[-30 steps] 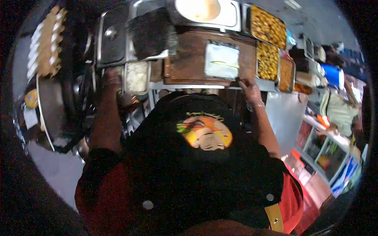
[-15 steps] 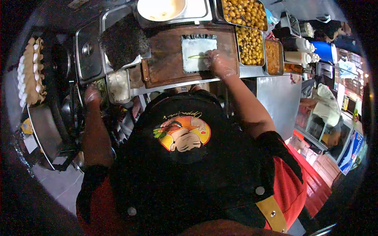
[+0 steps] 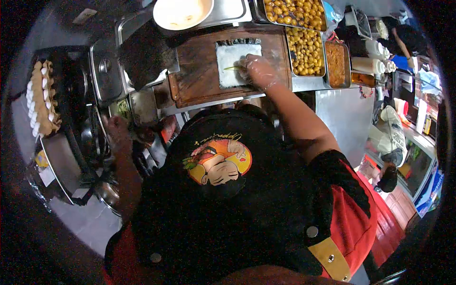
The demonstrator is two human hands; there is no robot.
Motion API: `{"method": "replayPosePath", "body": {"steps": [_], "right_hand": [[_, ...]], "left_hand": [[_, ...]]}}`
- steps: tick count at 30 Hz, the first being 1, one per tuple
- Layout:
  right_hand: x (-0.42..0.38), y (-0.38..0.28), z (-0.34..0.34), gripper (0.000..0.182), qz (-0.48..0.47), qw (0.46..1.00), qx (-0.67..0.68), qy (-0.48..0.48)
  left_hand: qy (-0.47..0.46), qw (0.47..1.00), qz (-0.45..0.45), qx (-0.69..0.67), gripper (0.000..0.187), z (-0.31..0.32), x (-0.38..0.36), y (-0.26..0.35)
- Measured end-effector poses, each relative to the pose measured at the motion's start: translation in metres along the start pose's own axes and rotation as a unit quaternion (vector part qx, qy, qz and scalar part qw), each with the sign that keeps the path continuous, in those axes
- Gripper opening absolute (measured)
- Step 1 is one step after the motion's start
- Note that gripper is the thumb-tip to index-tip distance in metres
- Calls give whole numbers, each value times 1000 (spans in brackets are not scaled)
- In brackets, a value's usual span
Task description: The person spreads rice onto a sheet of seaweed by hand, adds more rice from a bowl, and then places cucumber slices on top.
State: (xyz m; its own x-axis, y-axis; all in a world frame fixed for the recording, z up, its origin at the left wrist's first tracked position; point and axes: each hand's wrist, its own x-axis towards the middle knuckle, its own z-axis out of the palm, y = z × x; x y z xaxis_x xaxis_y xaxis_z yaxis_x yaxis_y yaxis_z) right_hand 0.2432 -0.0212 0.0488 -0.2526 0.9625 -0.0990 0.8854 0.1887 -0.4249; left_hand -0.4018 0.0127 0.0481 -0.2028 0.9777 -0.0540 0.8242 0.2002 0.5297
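Note:
A sheet of nori spread with white rice [image 3: 225, 59] lies on the brown wooden cutting board [image 3: 197, 78], its dark edge bare at the far side. My right hand [image 3: 260, 71], in a clear plastic glove, is over the right part of the rice. Its fingers are closed on a thin green vegetable strip [image 3: 232, 68], whose pale tip points left across the rice. Low at the left, my left hand [image 3: 117, 127] is in shadow beside a small container of green pieces [image 3: 122, 109]. Its fingers are too dark to make out.
Stacked dark nori sheets [image 3: 145, 59] lie left of the board. Beyond it stands a white bowl [image 3: 183, 13]. Trays of small golden-brown round pieces [image 3: 306, 52] and an orange-brown mixture [image 3: 337, 64] flank the right. Egg cartons [image 3: 45, 99] stand far left; another person [image 3: 394, 135] is at right.
My left hand has drawn back slightly from the container of green pieces. My right hand stays on the strip over the rice, shifted a little left. The whole view has tilted slightly.

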Motion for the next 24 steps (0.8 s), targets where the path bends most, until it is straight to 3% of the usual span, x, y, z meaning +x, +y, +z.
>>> {"method": "replayPosePath", "body": {"steps": [2,4,6,8,10,11,13,15,16,18,20,21,22,24], "right_hand": [[3,-18,-14,27,46,997,-38,-43],[2,-15,-6,26,89,989,-76,-87],[2,6,31,22,27,992,-105,-66],[-7,2,29,21,21,996,-75,-42],[-16,-1,30,20,19,999,-47,-20],[-21,0,33,20,23,999,-28,-25],[-33,6,40,20,33,999,-12,-32],[-48,12,48,19,34,998,-60,-13],[-54,10,41,19,39,997,-61,-17],[-61,3,20,20,36,999,19,21],[-68,12,28,21,61,992,73,77],[-70,16,30,22,81,980,127,133],[-70,25,30,22,83,979,131,134],[-71,35,19,29,140,980,96,108]], "left_hand": [[-69,992,-3,102,27,-1,-21,31],[-82,979,187,-29,31,12,-57,87],[-195,957,205,70,36,18,-55,184],[-283,949,138,-28,35,41,-60,266],[-430,892,111,-90,35,94,-36,301],[-386,884,259,-49,35,124,-32,308],[-335,851,404,-14,36,201,-12,304],[-310,742,594,7,39,275,10,297],[-314,740,594,3,39,280,8,311],[-488,735,464,78,41,275,4,364],[-504,721,457,132,37,270,-1,380],[-478,760,438,46,35,275,-1,370],[-446,792,415,-38,34,279,0,359],[-436,806,398,-45,33,282,11,334]]}}
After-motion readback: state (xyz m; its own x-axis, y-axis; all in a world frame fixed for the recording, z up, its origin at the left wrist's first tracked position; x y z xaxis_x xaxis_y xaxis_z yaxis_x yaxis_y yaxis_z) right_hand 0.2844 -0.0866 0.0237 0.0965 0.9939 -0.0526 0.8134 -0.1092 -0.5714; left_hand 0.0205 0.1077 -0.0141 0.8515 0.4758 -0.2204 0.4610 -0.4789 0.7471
